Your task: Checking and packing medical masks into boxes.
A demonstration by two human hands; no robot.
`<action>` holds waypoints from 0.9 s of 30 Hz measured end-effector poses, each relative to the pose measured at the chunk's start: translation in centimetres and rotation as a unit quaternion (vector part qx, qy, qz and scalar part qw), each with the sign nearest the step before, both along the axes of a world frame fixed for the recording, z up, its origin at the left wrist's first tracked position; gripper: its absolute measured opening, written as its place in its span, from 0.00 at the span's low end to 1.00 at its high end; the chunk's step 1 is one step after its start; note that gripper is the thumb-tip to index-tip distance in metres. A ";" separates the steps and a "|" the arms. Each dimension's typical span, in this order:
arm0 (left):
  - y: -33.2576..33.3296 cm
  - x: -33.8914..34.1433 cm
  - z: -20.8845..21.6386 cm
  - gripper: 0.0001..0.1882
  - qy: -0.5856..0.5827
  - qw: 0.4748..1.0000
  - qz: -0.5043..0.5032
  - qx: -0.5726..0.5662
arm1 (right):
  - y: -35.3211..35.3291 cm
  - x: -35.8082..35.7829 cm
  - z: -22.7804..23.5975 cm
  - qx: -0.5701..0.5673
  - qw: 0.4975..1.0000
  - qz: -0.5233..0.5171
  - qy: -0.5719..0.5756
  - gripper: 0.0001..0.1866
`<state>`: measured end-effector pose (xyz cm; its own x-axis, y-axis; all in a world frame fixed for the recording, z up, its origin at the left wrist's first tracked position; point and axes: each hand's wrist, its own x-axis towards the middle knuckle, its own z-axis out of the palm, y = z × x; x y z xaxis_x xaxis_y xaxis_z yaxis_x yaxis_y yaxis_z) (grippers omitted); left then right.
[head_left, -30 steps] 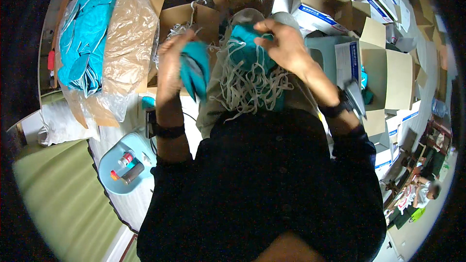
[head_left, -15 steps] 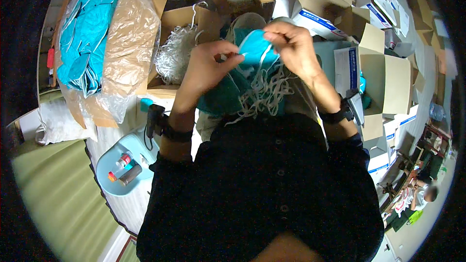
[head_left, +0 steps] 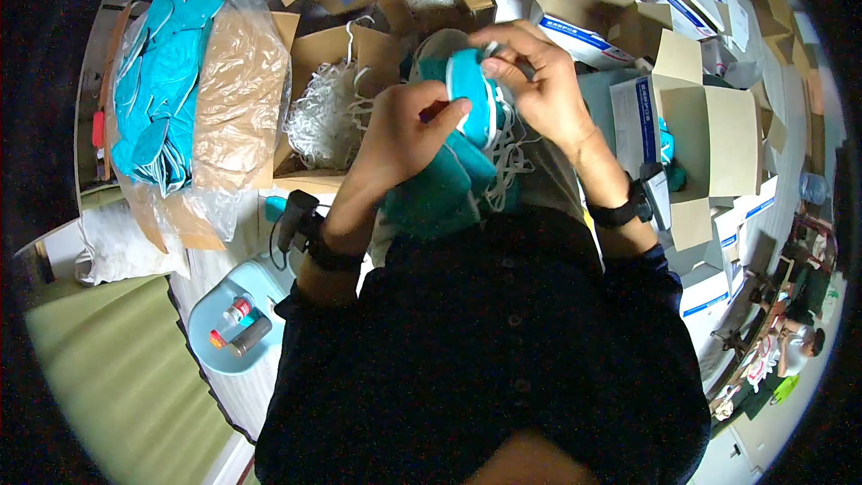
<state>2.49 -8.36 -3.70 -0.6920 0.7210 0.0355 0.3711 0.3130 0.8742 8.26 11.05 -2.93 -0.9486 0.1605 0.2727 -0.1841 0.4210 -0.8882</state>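
Note:
Between my two hands is a teal face mask (head_left: 469, 90) with a white edge. My left hand (head_left: 409, 130) pinches its near left edge between thumb and forefinger. At its upper right, my right hand (head_left: 536, 81) is closed on the mask's edge, with a bit of white strap by the fingertips. White elastic straps (head_left: 508, 166) hang in a tangle below the right hand. More teal masks (head_left: 431, 198) lie on my lap under the left hand; my forearm and hand cover part of them.
At left, a plastic-lined carton (head_left: 238, 117) holds a heap of teal masks (head_left: 162, 81). A box of white straps (head_left: 323, 117) stands ahead of it. Open white-and-brown cartons (head_left: 732, 144) line the right. A blue stool (head_left: 202, 328) bears bottles. Another person (head_left: 795, 350) sits far right.
The held mask has turned more upright, and its teal face now shows as a curved band. My right hand has shifted slightly up and left. The strap tangle has moved right, uncovering lap masks.

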 end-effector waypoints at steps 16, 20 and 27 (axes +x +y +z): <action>1.3 3.0 -0.3 0.09 0.001 0.981 0.184 0.057 | -3.1 2.5 -0.7 0.084 0.995 -0.035 -0.043 0.06; 1.2 3.1 -0.4 0.08 0.113 0.978 0.177 0.020 | -3.2 2.1 -1.4 0.104 0.993 -0.050 -0.006 0.05; -0.3 3.6 2.4 0.10 0.078 0.960 0.262 0.063 | 2.4 1.6 -3.7 0.071 0.989 -0.086 -0.094 0.05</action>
<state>6.10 -8.62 -1.35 -0.9377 0.2578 0.2327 0.3211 0.3878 0.8640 9.83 13.40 -6.68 -0.9469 0.2957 0.1263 0.0627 0.5551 -0.8294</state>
